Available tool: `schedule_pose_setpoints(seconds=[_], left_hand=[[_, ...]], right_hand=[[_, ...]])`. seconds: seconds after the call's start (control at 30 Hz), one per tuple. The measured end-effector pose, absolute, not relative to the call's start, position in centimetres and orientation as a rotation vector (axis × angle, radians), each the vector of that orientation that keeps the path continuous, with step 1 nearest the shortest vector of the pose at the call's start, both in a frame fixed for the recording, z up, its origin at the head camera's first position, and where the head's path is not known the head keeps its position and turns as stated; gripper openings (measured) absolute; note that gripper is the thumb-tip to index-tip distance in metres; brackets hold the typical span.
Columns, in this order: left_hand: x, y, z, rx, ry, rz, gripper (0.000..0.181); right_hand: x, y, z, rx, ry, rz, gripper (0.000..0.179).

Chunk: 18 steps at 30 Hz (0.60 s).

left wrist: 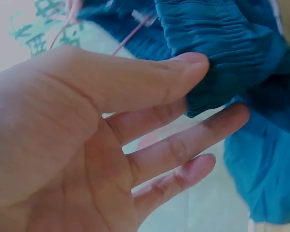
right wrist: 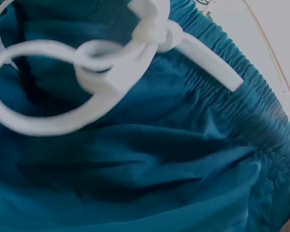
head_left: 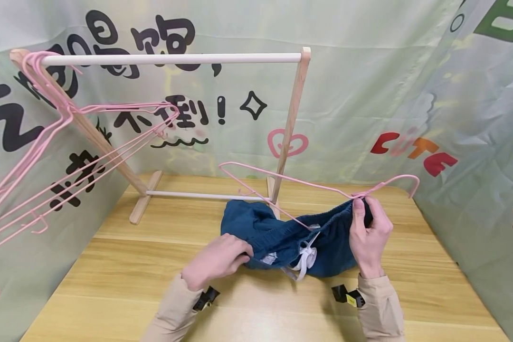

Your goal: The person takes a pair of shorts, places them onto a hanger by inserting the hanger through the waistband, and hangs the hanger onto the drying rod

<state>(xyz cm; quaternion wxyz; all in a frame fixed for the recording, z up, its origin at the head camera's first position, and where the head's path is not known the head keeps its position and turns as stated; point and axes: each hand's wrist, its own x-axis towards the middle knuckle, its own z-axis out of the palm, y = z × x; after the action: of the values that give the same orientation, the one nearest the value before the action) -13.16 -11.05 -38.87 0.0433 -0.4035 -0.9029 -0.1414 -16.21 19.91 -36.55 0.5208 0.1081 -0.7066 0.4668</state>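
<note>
The head view was bright, with glare on the counter [head_left: 261, 316]; both wrist views looked hazy, the drawstring [right wrist: 118, 75] blurred.

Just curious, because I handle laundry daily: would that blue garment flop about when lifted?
Probably floppy: the blue garment droops in soft folds. Its gathered waistband suggests elastic, so it may stretch when pulled. The white drawstring dangles, so it would likely swing.

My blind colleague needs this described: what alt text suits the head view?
A person's right grip holds blue shorts and a pink hanger at a table; the left grip pinches the shorts' other side. Behind, more hangers hang on a rack.
</note>
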Motion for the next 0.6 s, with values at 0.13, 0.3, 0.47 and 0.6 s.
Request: schedule_pose_setpoints(seconds=[0.13,0.3,0.47,0.6], left_hand=[[-13.3,-12.4,-38.0,-1.169,-2.799,-0.603,0.008],[-13.3,-13.5,-37.4,-1.071,-2.794,-0.704,0.013],[-13.4,-14.1,-37.0,-1.032,-2.755,-0.723,0.019],[-13.3,-14.5,-36.7,-1.009,-2.729,-0.716,0.017]], right_hand=[[-16.2,20.0,-36.5,0.258,-1.696,1.118,0.014],[-16.2,19.9,-36.4,0.271,-1.696,1.125,0.014],[-16.1,19.9,-36.4,0.277,-1.695,1.131,0.014],[-16.0,19.9,-36.4,0.282,-1.699,1.139,0.013]])
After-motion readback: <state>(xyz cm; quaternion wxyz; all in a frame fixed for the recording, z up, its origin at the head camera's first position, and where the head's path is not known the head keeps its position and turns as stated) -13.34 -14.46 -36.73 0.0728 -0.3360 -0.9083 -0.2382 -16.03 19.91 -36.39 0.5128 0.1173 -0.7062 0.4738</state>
